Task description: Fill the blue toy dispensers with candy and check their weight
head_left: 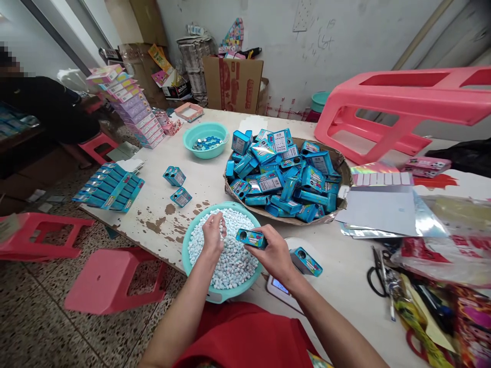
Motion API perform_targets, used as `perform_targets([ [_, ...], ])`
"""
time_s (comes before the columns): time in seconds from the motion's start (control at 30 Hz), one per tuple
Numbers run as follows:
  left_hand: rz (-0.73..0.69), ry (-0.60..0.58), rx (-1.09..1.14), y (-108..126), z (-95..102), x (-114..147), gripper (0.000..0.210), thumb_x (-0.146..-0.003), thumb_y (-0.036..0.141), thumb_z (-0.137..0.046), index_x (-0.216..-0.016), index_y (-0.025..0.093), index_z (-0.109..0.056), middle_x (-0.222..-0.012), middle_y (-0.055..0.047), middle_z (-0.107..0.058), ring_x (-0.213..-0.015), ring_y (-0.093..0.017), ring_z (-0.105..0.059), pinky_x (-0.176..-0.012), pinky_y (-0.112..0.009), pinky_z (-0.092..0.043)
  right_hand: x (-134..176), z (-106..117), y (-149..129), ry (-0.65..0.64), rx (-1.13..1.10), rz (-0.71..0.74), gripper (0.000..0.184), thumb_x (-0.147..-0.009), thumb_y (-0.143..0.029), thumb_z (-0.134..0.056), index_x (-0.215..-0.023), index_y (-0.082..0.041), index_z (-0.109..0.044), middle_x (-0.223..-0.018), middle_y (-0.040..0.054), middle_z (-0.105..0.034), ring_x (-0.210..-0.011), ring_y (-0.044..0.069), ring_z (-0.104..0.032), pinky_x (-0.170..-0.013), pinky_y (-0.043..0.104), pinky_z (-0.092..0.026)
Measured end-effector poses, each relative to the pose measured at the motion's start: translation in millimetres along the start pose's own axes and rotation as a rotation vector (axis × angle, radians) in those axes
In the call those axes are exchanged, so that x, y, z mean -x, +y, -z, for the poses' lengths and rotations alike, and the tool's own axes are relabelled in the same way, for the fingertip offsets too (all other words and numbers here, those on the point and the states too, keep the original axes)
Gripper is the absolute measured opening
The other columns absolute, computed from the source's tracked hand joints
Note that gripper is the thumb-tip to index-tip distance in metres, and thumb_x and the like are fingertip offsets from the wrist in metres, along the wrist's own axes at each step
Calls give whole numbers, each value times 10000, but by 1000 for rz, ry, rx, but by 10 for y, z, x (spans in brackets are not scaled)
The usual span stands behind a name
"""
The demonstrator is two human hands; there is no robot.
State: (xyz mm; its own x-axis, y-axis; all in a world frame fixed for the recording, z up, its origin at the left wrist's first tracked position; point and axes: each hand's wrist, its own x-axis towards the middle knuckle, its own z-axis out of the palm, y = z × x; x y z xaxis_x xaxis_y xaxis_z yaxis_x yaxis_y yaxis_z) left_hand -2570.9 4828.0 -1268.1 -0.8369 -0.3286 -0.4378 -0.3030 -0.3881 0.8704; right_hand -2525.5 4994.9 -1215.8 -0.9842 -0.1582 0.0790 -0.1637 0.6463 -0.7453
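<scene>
My left hand (214, 235) is closed, fingers curled, over a turquoise basin (186, 260) full of small white candies (233, 271). Whatever lies inside those fingers is hidden. On the basin's right side, my right hand (274, 253) grips a small blue candy box (251, 238), its end with a round dark hole facing up. Close by that hand, another blue box (307, 261) stands at a digital scale (280, 288) partly covered by my forearm. Beyond the basin, a large cardboard tray (326, 221) is heaped with similar blue boxes (268, 181).
A smaller turquoise basin (187, 145) holds round blue pieces. Several blue boxes (181, 197) stand left, near filled display cartons (111, 189). A pink stool (345, 97) lies on the table. Scissors (378, 276) and sheets (378, 209) are right. A person (49, 107) sits far left.
</scene>
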Motion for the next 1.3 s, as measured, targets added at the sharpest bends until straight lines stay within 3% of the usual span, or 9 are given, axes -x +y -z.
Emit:
perform_targets([
  [0.1, 61, -101, 294, 293, -101, 195, 313, -682, 390, -676, -711, 181, -445, -579, 63, -421, -428, -50, -363, -383, -183, -232, -46, -84, -91, -45, 49, 42, 295, -694, -241, -711, -960, -201, -588, -926, 38, -597, -888, 211, -555, -741, 303, -428],
  [0.2, -5, -90, 318, 406, -177, 317, 307, -708, 355, -662, -662, 177, -417, -555, 64, -416, -435, -50, -375, -408, -181, -301, -85, -168, -174, -69, 74, 59, 278, -691, -217, -696, -947, -200, -588, -916, 36, -596, -892, 210, -549, -751, 303, -423],
  [0.4, -119, -57, 279, 354, -177, 353, 301, -719, 365, -654, -639, 170, -439, -570, 65, -432, -451, -54, -404, -503, -209, -422, -98, -226, -236, -59, 92, 74, 263, -685, -224, -694, -928, -210, -592, -904, 37, -594, -894, 214, -540, -762, 309, -415],
  [0.6, -169, -39, 233, 370, -160, 392, 323, -735, 369, -645, -574, 164, -453, -510, 52, -440, -468, -79, -455, -523, -222, -420, -71, -230, -287, -101, 171, 160, 247, -682, -186, -661, -917, -206, -589, -887, 39, -593, -866, 216, -531, -745, 315, -399],
  [0.87, -228, 38, 214, 430, -159, 402, 342, -724, 392, -668, -596, 167, -443, -510, 60, -436, -469, -68, -445, -520, -210, -395, -83, -263, -333, -51, 84, 107, 257, -667, -193, -674, -911, -206, -594, -879, 35, -606, -867, 212, -544, -742, 304, -410],
  [1.1, -223, -8, 209, 440, -165, 361, 366, -733, 422, -661, -606, 169, -429, -519, 61, -419, -460, -63, -420, -484, -202, -370, -116, -253, -369, -56, 117, 109, 254, -682, -230, -703, -920, -211, -617, -881, 32, -619, -859, 208, -555, -727, 303, -396],
  [1.3, -228, 7, 178, 392, -156, 323, 341, -752, 449, -637, -658, 169, -466, -482, 64, -446, -470, -77, -475, -561, -212, -412, -146, -318, -303, -24, 75, 92, 307, -668, -223, -716, -960, -226, -621, -920, 32, -625, -904, 215, -563, -763, 313, -411],
])
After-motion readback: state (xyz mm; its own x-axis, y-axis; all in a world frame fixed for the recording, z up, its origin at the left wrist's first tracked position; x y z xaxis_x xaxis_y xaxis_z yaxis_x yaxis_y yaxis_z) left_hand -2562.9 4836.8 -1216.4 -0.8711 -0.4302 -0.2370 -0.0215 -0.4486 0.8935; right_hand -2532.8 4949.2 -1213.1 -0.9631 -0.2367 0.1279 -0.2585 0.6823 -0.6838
